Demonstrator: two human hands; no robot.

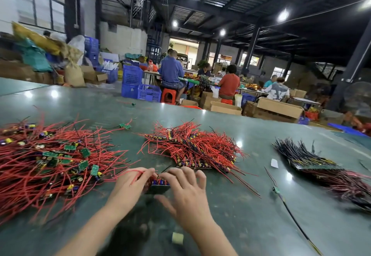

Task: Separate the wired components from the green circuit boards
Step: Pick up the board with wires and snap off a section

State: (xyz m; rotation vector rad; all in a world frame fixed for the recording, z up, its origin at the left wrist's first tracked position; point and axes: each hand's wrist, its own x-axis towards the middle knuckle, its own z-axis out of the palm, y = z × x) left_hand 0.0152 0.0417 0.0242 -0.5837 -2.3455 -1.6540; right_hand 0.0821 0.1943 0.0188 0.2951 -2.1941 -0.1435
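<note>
A small panel of green circuit boards [158, 188] with blue and yellow capacitors and red wires stands on the green table [251, 225] between my hands. My left hand [130, 183] grips its left end, with red wires running through the fingers. My right hand [184, 187] holds the right end, thumb below the panel and fingers arched over its top. A heap of separated small green boards with red wires [50, 161] lies at the left. A stack of unsplit panels with red wires [192, 149] sits just beyond my hands.
Another stack of panels with black and dark red wires [313, 163] lies at the right. A single board on a black wire [277, 190], a white scrap [274, 163] and a pale small roll [177, 238] lie on the table. Several people work at tables behind.
</note>
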